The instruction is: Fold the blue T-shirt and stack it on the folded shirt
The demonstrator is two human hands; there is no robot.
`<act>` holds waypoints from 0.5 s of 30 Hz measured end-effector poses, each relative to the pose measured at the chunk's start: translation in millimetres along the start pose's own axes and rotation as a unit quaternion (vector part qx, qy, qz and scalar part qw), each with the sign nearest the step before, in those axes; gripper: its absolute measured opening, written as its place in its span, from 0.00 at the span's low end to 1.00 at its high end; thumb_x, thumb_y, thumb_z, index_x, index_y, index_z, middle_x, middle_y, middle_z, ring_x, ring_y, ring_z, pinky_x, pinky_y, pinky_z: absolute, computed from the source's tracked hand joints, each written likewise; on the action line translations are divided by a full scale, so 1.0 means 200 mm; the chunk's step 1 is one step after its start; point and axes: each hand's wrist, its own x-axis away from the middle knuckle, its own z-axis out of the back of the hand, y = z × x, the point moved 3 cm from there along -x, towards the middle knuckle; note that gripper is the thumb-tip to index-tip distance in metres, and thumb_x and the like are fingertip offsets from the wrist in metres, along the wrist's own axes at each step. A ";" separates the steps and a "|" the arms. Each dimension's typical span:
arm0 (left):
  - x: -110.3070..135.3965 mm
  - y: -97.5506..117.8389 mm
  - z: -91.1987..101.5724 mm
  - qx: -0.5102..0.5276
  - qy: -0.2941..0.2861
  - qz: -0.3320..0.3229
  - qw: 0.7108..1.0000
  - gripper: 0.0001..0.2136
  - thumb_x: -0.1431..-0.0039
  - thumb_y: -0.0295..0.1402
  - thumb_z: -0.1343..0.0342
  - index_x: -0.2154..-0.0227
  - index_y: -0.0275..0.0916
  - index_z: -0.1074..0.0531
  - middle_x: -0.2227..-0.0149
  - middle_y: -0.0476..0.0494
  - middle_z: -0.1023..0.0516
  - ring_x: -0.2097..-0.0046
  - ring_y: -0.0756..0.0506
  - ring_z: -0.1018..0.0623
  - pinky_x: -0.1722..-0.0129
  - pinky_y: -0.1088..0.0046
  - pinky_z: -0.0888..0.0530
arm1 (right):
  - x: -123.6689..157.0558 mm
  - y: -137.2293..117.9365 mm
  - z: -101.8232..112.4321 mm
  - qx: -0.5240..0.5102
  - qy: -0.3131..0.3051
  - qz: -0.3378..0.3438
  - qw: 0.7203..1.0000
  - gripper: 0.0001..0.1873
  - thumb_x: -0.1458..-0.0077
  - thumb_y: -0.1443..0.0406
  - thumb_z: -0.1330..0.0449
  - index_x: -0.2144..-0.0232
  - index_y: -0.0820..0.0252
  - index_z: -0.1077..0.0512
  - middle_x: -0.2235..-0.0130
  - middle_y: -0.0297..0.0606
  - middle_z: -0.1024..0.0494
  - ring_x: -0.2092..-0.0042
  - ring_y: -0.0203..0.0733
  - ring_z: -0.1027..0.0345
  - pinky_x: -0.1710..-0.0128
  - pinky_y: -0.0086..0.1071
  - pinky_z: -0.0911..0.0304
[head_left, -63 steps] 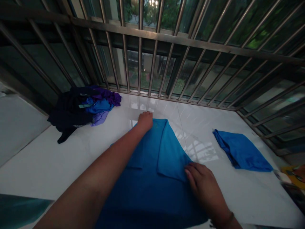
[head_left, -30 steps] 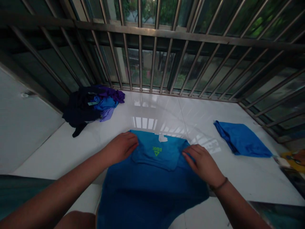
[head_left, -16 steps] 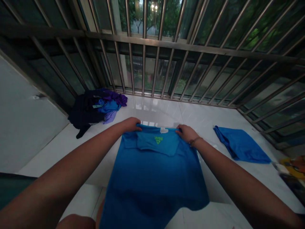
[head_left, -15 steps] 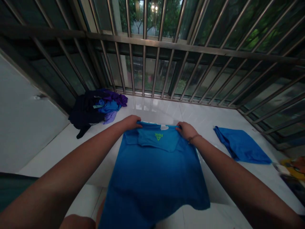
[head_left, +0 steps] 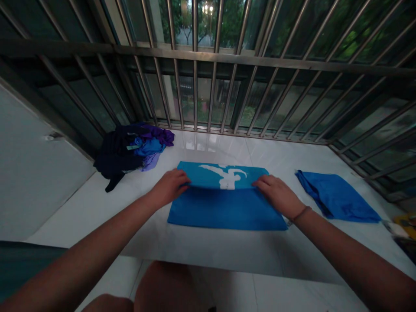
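A blue T-shirt (head_left: pixel 224 212) lies on the white ledge in front of me, its upper part doubled over so that a white figure print faces up. My left hand (head_left: pixel 173 185) pinches the left end of the fold edge. At the right end of that same edge, my right hand (head_left: pixel 276 194) grips the cloth between thumb and fingers. The fold edge is held slightly raised over the lower layer, which reaches toward the ledge's front. Fingertips under the cloth are partly hidden.
A folded blue garment (head_left: pixel 338 196) rests on the ledge (head_left: pixel 208 249) at the right. Dark, purple and blue clothes (head_left: pixel 130 149) are heaped in the back left corner. Metal window bars (head_left: pixel 208 56) rise behind the ledge. Several blurred items (head_left: pixel 403 229) sit at the far right.
The shirt, hanging from my hands by its collar before, now lies folded over on the ledge. Both hands have come lower and slightly wider apart, and the white print has come into view.
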 end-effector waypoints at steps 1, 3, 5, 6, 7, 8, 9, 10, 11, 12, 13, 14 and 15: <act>0.11 0.04 -0.06 0.011 -0.018 -0.010 1.000 0.09 0.27 0.33 0.39 0.50 0.46 0.15 0.50 0.38 0.15 0.48 0.36 0.18 0.45 0.56 0.22 | 0.11 -0.01 -0.07 -0.016 -0.021 0.029 0.999 0.16 0.26 0.65 0.43 0.48 0.53 0.16 0.52 0.46 0.15 0.51 0.53 0.23 0.47 0.45 0.27; 0.29 0.11 -0.15 0.025 -0.014 -0.002 1.000 0.13 0.25 0.31 0.42 0.46 0.46 0.16 0.44 0.37 0.15 0.45 0.35 0.17 0.43 0.53 0.21 | 0.30 -0.04 -0.19 -0.043 -0.032 0.055 0.997 0.16 0.24 0.63 0.45 0.49 0.53 0.16 0.53 0.44 0.15 0.53 0.51 0.21 0.50 0.45 0.25; 0.42 0.18 -0.20 0.028 0.005 0.019 0.999 0.15 0.23 0.32 0.44 0.42 0.46 0.17 0.40 0.35 0.17 0.41 0.34 0.18 0.39 0.50 0.21 | 0.45 -0.06 -0.27 -0.057 -0.009 0.030 0.998 0.17 0.22 0.59 0.45 0.48 0.53 0.16 0.52 0.44 0.15 0.53 0.52 0.20 0.50 0.47 0.23; 0.47 0.21 -0.21 0.029 0.010 0.028 0.999 0.15 0.23 0.34 0.44 0.41 0.46 0.18 0.38 0.35 0.17 0.39 0.33 0.18 0.37 0.48 0.22 | 0.51 -0.07 -0.28 -0.061 0.006 0.006 0.998 0.17 0.22 0.57 0.45 0.46 0.53 0.17 0.51 0.45 0.15 0.52 0.53 0.20 0.49 0.48 0.22; 0.51 0.23 -0.22 0.030 0.008 0.033 0.999 0.14 0.23 0.35 0.43 0.41 0.46 0.18 0.38 0.35 0.17 0.38 0.33 0.18 0.36 0.48 0.22 | 0.57 -0.08 -0.29 -0.063 0.020 -0.017 0.998 0.18 0.22 0.56 0.44 0.46 0.53 0.17 0.50 0.46 0.15 0.51 0.53 0.20 0.49 0.49 0.21; 0.55 0.25 -0.22 0.030 0.004 0.036 0.999 0.14 0.24 0.37 0.42 0.41 0.46 0.18 0.37 0.36 0.17 0.38 0.33 0.18 0.35 0.47 0.22 | 0.60 -0.09 -0.30 -0.062 0.030 -0.036 0.997 0.18 0.22 0.55 0.44 0.45 0.53 0.17 0.49 0.47 0.15 0.51 0.54 0.19 0.48 0.50 0.21; 0.58 0.27 -0.23 0.029 -0.001 0.037 0.999 0.15 0.25 0.38 0.40 0.41 0.46 0.18 0.37 0.36 0.17 0.37 0.32 0.18 0.35 0.46 0.22 | 0.63 -0.10 -0.30 -0.058 0.036 -0.053 0.996 0.18 0.22 0.54 0.44 0.45 0.54 0.17 0.49 0.47 0.15 0.50 0.55 0.19 0.48 0.51 0.21; 0.60 0.28 -0.23 0.027 -0.004 0.038 0.999 0.16 0.26 0.38 0.39 0.40 0.46 0.19 0.36 0.36 0.18 0.37 0.32 0.18 0.34 0.46 0.22 | 0.64 -0.11 -0.30 -0.051 0.040 -0.067 0.996 0.19 0.22 0.54 0.44 0.45 0.55 0.18 0.49 0.48 0.15 0.50 0.56 0.19 0.48 0.52 0.21; 0.62 0.29 -0.24 0.023 -0.006 0.037 0.999 0.17 0.26 0.38 0.38 0.38 0.46 0.20 0.35 0.36 0.18 0.36 0.32 0.19 0.33 0.45 0.22 | 0.64 -0.11 -0.30 -0.043 0.043 -0.080 0.995 0.19 0.22 0.54 0.44 0.45 0.55 0.18 0.49 0.48 0.15 0.50 0.57 0.19 0.47 0.52 0.21; 0.63 0.29 -0.25 0.019 -0.007 0.036 0.999 0.18 0.26 0.38 0.39 0.37 0.46 0.20 0.34 0.36 0.18 0.35 0.32 0.19 0.33 0.45 0.23 | 0.62 -0.11 -0.29 -0.033 0.047 -0.090 0.994 0.19 0.22 0.54 0.44 0.45 0.56 0.18 0.49 0.49 0.15 0.50 0.58 0.19 0.47 0.53 0.22; 0.64 0.29 -0.25 0.015 -0.008 0.034 0.999 0.18 0.26 0.38 0.39 0.36 0.46 0.21 0.33 0.36 0.19 0.35 0.32 0.19 0.32 0.45 0.23 | 0.59 -0.11 -0.29 -0.026 0.052 -0.098 0.994 0.20 0.22 0.55 0.45 0.44 0.57 0.18 0.49 0.50 0.16 0.50 0.58 0.20 0.47 0.53 0.22; 0.65 0.29 -0.26 0.013 -0.008 0.033 0.999 0.18 0.25 0.38 0.40 0.36 0.46 0.21 0.33 0.36 0.19 0.34 0.32 0.19 0.31 0.44 0.23 | 0.56 -0.11 -0.28 -0.019 0.055 -0.102 0.993 0.21 0.22 0.55 0.45 0.41 0.57 0.19 0.48 0.51 0.16 0.49 0.59 0.20 0.46 0.53 0.22; 0.65 0.28 -0.27 0.011 -0.009 0.031 0.999 0.18 0.24 0.38 0.41 0.36 0.46 0.21 0.32 0.36 0.19 0.34 0.32 0.19 0.31 0.44 0.23 | 0.51 -0.11 -0.28 -0.014 0.055 -0.104 0.993 0.22 0.22 0.54 0.46 0.39 0.58 0.21 0.47 0.52 0.17 0.48 0.59 0.20 0.46 0.53 0.22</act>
